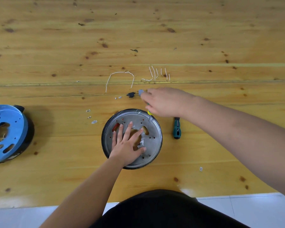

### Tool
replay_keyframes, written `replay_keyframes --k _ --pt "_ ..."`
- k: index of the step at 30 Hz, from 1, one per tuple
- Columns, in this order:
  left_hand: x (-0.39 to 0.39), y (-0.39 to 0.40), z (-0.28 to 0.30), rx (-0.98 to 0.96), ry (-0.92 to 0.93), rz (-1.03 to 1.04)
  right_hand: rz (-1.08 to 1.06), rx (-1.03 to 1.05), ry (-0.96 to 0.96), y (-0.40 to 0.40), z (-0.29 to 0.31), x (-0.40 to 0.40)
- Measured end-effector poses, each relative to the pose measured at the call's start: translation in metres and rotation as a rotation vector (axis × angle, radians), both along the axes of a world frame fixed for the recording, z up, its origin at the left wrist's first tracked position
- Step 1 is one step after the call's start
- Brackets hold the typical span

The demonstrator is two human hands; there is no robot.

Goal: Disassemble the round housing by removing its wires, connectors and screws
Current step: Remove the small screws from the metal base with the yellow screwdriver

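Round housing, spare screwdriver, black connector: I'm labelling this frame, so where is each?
round housing (152, 144): head view, bare metal plate right of the fingers
spare screwdriver (177, 129): head view, middle of the green handle
black connector (131, 94): head view, centre of its body

the right hand (163, 102) hides most of the screwdriver (149, 115) handle; the left hand (127, 143) covers the round housing's (152, 142) centre opening; the blue housing (5, 134) is cut off at left.

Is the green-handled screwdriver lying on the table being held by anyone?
No, the green screwdriver lies untouched on the table while the right hand grips a different, yellow-tipped screwdriver.
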State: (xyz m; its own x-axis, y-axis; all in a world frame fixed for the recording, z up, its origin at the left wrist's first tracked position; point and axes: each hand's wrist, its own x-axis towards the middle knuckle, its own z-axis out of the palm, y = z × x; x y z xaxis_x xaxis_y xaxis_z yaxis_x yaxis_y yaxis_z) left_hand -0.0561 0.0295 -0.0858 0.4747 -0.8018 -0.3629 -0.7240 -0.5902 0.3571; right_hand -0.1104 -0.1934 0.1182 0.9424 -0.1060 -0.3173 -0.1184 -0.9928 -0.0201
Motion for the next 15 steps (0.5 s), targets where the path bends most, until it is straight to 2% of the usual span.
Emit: replay_keyframes --k 3,4,6,8,12,14,15 --pt "0.0 0.0 0.0 -0.004 -0.006 0.001 -0.041 0.247 0.051 -0.006 0.01 -0.004" --pt "0.0 0.001 -0.001 -0.009 -0.004 0.004 -0.108 0.206 0.033 -0.006 0.011 -0.003" --pt "0.0 0.001 -0.001 -0.015 -0.001 0.006 -0.24 -0.044 0.007 -0.006 0.008 0.001" --pt "0.0 0.001 -0.002 -0.017 -0.004 0.004 -0.209 -0.149 -0.015 -0.006 0.004 0.001" --pt "0.0 0.001 -0.002 -0.018 -0.001 0.009 0.074 0.178 0.016 -0.01 0.005 -0.01" --pt "0.0 0.0 -0.002 -0.015 0.002 0.008 0.005 0.238 0.007 -0.009 0.007 -0.013" --pt "0.0 0.0 -0.002 -0.012 0.006 0.008 -0.064 0.151 -0.026 -0.008 0.005 -0.011"
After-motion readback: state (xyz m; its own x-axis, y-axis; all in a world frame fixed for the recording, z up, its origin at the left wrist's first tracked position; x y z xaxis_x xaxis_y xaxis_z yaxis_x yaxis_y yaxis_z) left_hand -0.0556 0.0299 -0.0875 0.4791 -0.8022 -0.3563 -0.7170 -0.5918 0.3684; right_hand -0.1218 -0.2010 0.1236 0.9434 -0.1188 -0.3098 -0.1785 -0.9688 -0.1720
